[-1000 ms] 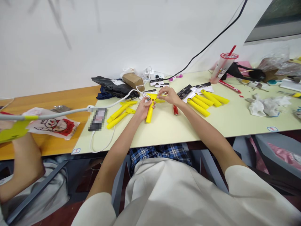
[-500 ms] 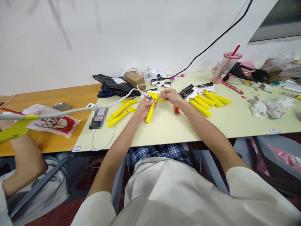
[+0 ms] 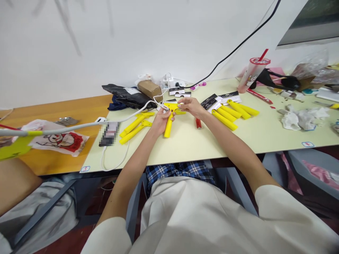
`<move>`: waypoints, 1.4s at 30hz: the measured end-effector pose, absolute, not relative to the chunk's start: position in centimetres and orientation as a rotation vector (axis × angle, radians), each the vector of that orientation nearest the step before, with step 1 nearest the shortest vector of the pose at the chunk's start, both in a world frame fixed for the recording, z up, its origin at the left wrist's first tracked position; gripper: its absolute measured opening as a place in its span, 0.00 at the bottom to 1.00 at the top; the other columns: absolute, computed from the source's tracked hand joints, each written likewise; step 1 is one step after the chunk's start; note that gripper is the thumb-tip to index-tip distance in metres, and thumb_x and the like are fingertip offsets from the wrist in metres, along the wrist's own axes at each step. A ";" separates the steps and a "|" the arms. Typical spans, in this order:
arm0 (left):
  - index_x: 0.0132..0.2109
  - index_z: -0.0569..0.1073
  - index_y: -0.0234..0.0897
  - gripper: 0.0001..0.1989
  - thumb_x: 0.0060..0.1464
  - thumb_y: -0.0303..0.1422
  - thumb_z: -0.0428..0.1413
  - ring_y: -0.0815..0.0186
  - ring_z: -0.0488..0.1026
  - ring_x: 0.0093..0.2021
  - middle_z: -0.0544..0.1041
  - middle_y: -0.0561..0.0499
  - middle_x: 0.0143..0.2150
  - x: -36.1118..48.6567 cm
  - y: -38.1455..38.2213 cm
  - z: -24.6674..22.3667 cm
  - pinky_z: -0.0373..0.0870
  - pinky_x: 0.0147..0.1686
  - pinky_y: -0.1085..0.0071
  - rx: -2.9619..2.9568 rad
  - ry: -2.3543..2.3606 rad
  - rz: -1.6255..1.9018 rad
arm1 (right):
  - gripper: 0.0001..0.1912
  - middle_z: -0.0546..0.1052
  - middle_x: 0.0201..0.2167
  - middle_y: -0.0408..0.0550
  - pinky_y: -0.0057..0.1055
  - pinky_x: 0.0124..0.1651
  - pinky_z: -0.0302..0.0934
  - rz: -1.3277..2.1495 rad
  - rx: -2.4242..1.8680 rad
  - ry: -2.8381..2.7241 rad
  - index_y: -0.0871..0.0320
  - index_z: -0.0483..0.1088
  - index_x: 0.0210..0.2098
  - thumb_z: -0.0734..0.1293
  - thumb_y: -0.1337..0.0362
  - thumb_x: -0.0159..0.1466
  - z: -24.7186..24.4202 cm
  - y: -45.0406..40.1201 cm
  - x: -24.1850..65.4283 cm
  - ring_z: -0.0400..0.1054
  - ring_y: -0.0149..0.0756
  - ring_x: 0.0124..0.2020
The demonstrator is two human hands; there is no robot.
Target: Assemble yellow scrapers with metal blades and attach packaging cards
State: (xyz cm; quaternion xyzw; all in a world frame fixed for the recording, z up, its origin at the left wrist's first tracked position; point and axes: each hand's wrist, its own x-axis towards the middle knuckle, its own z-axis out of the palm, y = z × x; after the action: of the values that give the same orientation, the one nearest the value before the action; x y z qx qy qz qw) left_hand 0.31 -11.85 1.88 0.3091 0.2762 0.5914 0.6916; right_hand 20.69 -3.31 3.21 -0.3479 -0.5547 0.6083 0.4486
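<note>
The desk (image 3: 190,148) shows a strip of open surface between its front edge and the yellow scraper (image 3: 167,129). Left of the scraper lie two yellow tools (image 3: 134,133); right of it, a red handle (image 3: 198,123), then yellow handles (image 3: 224,120). The left hand (image 3: 160,122) has its fingers wrapped round the scraper; the right hand (image 3: 191,106) arches over, fingers narrowed at the scraper's head, whether gripping I cannot tell

I watched through one head camera | it faced forward and down | shirt (image 3: 201,215) lay closest | left hand (image 3: 160,122) and right hand (image 3: 191,107) sat mid-frame, farther off | table (image 3: 190,148) beneath, wall (image 3: 169,38) behind
</note>
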 end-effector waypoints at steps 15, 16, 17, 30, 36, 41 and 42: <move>0.47 0.68 0.42 0.22 0.53 0.16 0.65 0.66 0.78 0.42 0.76 0.50 0.45 0.3 -11.9 2.2 0.67 0.35 0.74 0.602 0.622 1.400 | 0.22 0.82 0.57 0.62 0.50 0.59 0.74 0.566 -0.937 -2.140 0.58 0.71 0.67 0.67 0.62 0.76 3.6 -4.7 24.2 0.79 0.55 0.55; 0.47 0.68 0.42 0.21 0.54 0.16 0.64 0.67 0.78 0.42 0.76 0.50 0.45 0.2 -11.8 2.2 0.68 0.35 0.74 0.586 0.620 1.416 | 0.24 0.80 0.60 0.66 0.53 0.63 0.71 0.390 -0.938 -2.246 0.60 0.71 0.69 0.63 0.69 0.75 3.9 -5.5 25.4 0.78 0.58 0.59; 0.47 0.67 0.42 0.21 0.54 0.15 0.64 0.67 0.78 0.41 0.76 0.50 0.45 0.1 -11.7 2.1 0.68 0.35 0.74 0.567 0.620 1.432 | 0.28 0.79 0.63 0.68 0.57 0.64 0.70 0.215 -0.950 -2.377 0.61 0.72 0.70 0.61 0.74 0.73 4.0 -6.3 26.6 0.76 0.61 0.63; 0.47 0.68 0.41 0.23 0.52 0.13 0.62 0.66 0.79 0.39 0.78 0.49 0.45 -0.1 -11.0 1.5 0.69 0.33 0.75 0.415 0.674 1.421 | 0.21 0.82 0.59 0.61 0.53 0.65 0.70 -0.166 -0.409 -2.809 0.54 0.77 0.58 0.54 0.67 0.84 5.0 -8.7 31.6 0.77 0.51 0.62; 0.46 0.69 0.39 0.20 0.52 0.12 0.60 0.65 0.79 0.38 0.78 0.47 0.44 -0.2 -10.8 1.0 0.70 0.33 0.73 0.396 0.706 1.369 | 0.25 0.81 0.56 0.58 0.61 0.63 0.75 0.025 -0.519 -2.067 0.46 0.63 0.73 0.64 0.48 0.81 12.4 -5.8 26.9 0.79 0.56 0.57; 0.41 0.68 0.37 0.16 0.54 0.12 0.58 0.66 0.78 0.37 0.78 0.46 0.43 -0.1 -11.0 0.9 0.70 0.31 0.74 0.445 0.714 1.298 | 0.44 0.81 0.54 0.52 0.55 0.56 0.81 0.342 -0.525 -1.923 0.37 0.49 0.81 0.72 0.42 0.75 18.9 -5.0 22.7 0.81 0.54 0.51; 0.41 0.68 0.36 0.16 0.54 0.12 0.58 0.67 0.77 0.37 0.77 0.45 0.42 -0.1 -11.0 1.0 0.69 0.31 0.74 0.454 0.716 1.293 | 0.43 0.81 0.53 0.52 0.54 0.55 0.82 0.387 -0.528 -1.956 0.37 0.52 0.80 0.74 0.42 0.74 19.5 -4.9 22.2 0.81 0.54 0.50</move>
State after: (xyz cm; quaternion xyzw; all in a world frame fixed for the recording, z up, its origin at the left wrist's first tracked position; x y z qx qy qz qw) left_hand -0.08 -11.05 0.97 0.2049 0.3235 0.5840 0.7158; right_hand 22.23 -4.92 19.48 -0.2196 -0.8137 0.1609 0.5136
